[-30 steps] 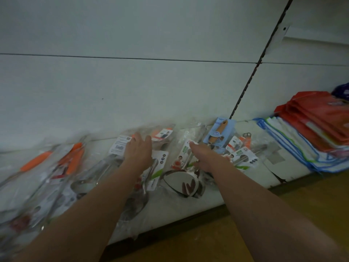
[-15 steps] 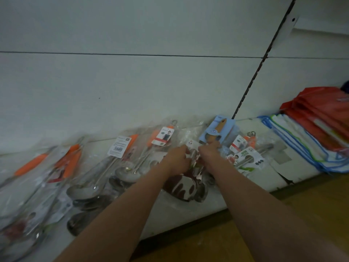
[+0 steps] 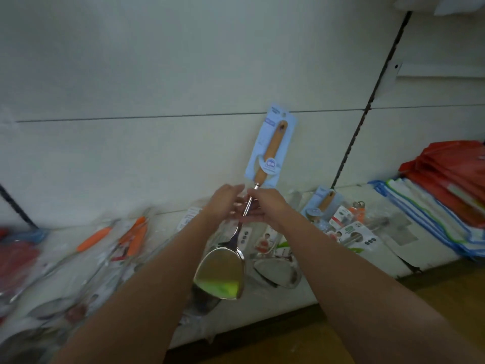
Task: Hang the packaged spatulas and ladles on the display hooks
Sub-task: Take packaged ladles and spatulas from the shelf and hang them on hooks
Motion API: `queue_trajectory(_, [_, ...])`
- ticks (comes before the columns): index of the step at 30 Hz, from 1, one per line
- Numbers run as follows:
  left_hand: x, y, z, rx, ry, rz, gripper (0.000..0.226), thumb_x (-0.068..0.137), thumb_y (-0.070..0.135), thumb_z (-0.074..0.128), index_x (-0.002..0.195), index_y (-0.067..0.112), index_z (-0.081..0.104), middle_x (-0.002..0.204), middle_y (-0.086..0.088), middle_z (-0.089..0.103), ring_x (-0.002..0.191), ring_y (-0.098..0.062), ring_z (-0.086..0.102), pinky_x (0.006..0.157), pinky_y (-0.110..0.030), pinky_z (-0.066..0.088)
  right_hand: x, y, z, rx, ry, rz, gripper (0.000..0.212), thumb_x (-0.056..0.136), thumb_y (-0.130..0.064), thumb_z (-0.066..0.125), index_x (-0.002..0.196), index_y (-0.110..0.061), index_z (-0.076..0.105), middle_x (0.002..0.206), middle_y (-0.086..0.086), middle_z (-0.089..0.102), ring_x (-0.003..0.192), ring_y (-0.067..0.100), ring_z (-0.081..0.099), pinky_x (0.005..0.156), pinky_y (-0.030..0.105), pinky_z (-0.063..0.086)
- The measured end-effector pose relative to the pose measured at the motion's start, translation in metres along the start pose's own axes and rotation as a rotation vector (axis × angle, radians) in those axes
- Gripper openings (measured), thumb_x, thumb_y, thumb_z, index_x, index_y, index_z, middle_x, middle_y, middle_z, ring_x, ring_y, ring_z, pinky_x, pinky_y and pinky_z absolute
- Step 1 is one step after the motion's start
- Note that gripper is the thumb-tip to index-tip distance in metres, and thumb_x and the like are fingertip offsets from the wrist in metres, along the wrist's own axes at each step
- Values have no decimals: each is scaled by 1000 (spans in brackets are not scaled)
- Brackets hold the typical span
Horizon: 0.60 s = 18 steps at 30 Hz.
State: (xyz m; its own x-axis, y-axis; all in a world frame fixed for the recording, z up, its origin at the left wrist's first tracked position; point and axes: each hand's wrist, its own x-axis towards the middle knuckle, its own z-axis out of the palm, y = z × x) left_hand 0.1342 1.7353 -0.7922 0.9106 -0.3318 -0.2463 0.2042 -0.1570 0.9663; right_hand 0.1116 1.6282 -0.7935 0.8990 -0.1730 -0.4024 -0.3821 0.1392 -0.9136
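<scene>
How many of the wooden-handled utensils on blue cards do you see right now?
2. One spatula is held up against the wall panel by both hands, left hand and right hand, on its metal shaft. A second lies on the shelf to the right. More may be buried.

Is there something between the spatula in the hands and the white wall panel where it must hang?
Nothing visible. Both hands hold the spatula by its metal shaft, in front of the bare wall panel. No display hook shows.
</scene>
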Motion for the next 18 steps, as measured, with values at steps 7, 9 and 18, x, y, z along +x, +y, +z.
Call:
queue_trajectory(7, [-46, 44, -41, -95, 229, 272, 24, 87, 37, 63, 79, 16, 54, 79, -10, 58, 74, -23, 57, 57, -28, 40, -31, -29, 49, -169, -315, -63, 27, 98, -23, 48, 84, -4, 60, 79, 16, 64, 73, 26, 64, 82, 39, 54])
queue_trajectory(9, [-66, 54, -57, -124, 278, 294, 22, 86, 33, 66, 87, 12, 60, 80, -11, 60, 75, -22, 58, 63, -33, 46, -41, -34, 60, -230, -372, -86, 23, 98, -19, 47, 86, -4, 59, 82, 14, 63, 76, 24, 63, 84, 38, 52])
queue_trajectory(18, [-144, 84, -109, 160, 385, 403, 26, 77, 25, 76, 97, 15, 64, 100, -12, 69, 89, -27, 67, 75, -41, 58, -112, -74, 104, -853, -421, -178, 14, 94, -10, 52, 105, -3, 56, 87, 12, 60, 69, 16, 60, 72, 34, 54])
